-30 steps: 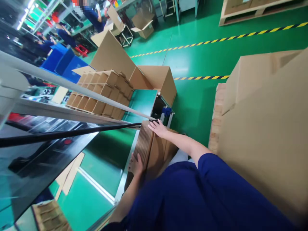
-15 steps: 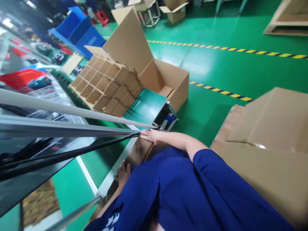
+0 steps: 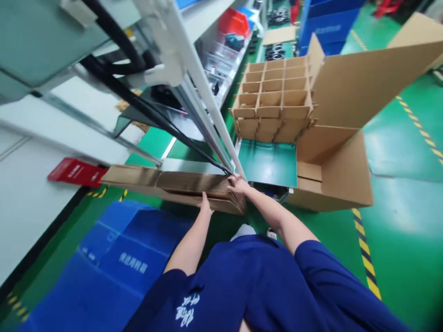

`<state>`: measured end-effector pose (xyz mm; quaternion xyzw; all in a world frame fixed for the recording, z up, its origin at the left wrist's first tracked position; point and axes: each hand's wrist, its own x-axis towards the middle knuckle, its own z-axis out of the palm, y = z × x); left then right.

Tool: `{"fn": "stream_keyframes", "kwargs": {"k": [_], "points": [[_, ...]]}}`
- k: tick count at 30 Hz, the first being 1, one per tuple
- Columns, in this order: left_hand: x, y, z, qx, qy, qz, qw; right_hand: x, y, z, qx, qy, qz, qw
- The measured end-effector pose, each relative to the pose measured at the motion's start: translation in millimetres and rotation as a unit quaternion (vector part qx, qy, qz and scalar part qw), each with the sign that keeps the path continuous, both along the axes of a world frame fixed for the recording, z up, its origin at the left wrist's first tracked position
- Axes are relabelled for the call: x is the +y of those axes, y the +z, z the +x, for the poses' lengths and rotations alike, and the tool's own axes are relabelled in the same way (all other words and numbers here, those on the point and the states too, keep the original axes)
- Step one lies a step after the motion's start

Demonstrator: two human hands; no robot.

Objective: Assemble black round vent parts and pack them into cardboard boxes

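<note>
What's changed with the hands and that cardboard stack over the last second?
The view swung left. The left hand slid from the flattened cardboard stack's near end to its side edge. The right hand stays on the stack's far end, and the stack still rests on the bench edge.

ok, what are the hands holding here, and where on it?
Both hold the stack of flat cardboard: left hand on its near long edge, right hand on top at the right end.

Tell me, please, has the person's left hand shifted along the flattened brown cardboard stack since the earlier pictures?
Cannot tell: the camera swung. The left hand rests on the near edge of the flattened brown cardboard stack, as before.
</note>
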<state>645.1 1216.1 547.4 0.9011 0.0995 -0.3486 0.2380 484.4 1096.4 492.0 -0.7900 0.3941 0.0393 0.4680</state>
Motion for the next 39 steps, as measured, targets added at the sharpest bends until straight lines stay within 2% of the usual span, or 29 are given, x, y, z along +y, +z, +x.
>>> {"fn": "stream_keyframes", "kwargs": {"k": [3, 6, 9, 15, 19, 21, 26, 28, 30, 39], "points": [[3.1, -12.1, -21.4, 0.07, 0.059, -0.072, 0.993, -4.0, -2.9, 5.4, 0.003, -0.028, 0.009, 1.0], [11.4, -18.5, -32.4, 0.069, 0.097, -0.111, 0.987, -4.8, -3.5, 9.9, 0.031, -0.023, -0.021, 0.999], [21.4, -19.4, -35.6, 0.077, 0.118, -0.113, 0.984, -10.1, -3.4, 16.4, 0.063, 0.038, -0.01, 0.997], [44.1, -13.4, -37.3, 0.196, 0.136, -0.082, 0.968, -10.5, 0.9, 23.7, 0.084, 0.166, 0.073, 0.98], [68.4, -9.3, -36.2, 0.193, 0.136, -0.076, 0.969, 14.0, 10.3, 23.7, 0.063, 0.202, 0.11, 0.971], [82.8, -7.5, -33.7, 0.178, 0.133, -0.069, 0.973, 32.5, 18.1, 24.9, 0.051, 0.229, 0.1, 0.967], [118.1, 1.0, -25.8, 0.161, 0.116, -0.07, 0.978, 86.8, 40.6, 26.3, 0.071, 0.356, -0.067, 0.929], [128.6, 5.2, -24.7, 0.163, 0.112, -0.074, 0.978, 103.3, 45.0, 25.1, 0.075, 0.36, -0.111, 0.923], [135.9, 8.9, -24.7, 0.166, 0.108, -0.075, 0.977, 113.0, 46.3, 23.9, 0.062, 0.351, -0.12, 0.927], [155.3, 15.7, -18.0, 0.188, 0.046, -0.068, 0.979, 129.8, 55.7, 29.2, 0.079, 0.32, -0.053, 0.943]]}}
